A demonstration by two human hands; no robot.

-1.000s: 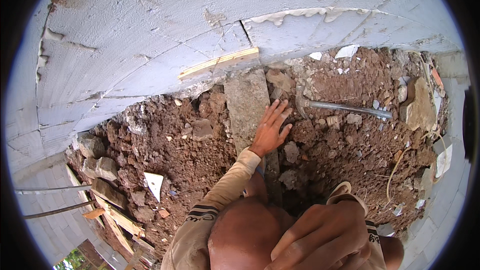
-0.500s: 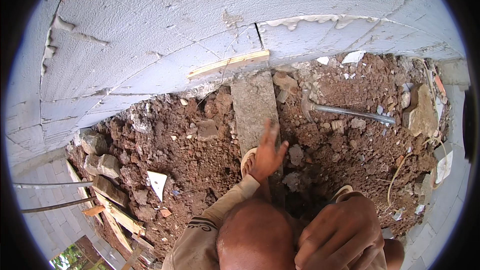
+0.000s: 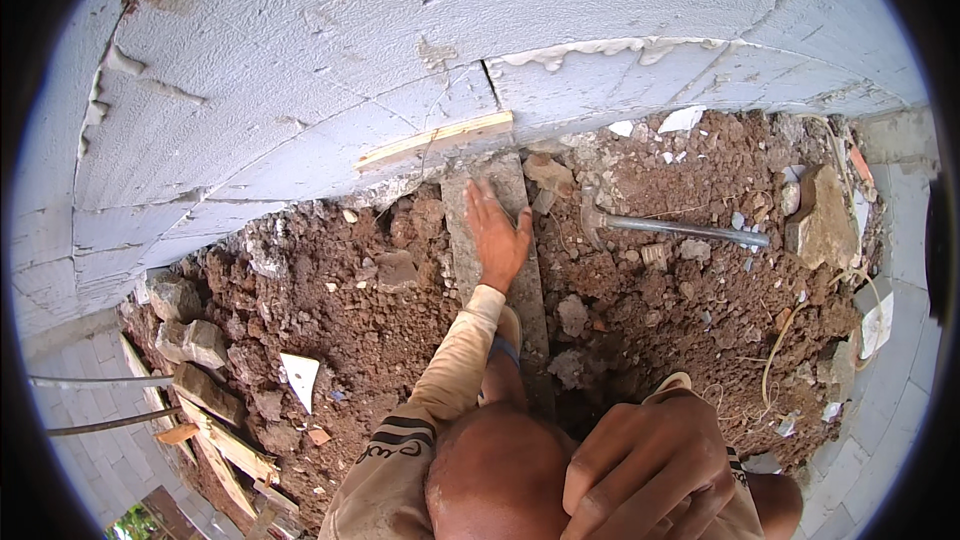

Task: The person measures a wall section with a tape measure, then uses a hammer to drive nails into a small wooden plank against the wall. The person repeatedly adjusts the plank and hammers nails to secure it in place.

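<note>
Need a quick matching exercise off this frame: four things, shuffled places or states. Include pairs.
1. Hammer
2. Wooden strip
3. Left hand
4. Right hand

A. Curled, near the picture's lower edge
B. Open, over the concrete slab
C. On the soil, right of the slab
D. Low against the pale wall

Pairs: 1-C, 2-D, 3-B, 4-A

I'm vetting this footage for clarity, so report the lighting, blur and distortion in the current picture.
Head view: black corners, and fisheye bending along the wall; head view: soft daylight without hard shadows, though the hollow beside the knees is dark; head view: the left hand looks slightly soft at the fingertips, while the hammer handle is clear, with a pale shine.
</note>
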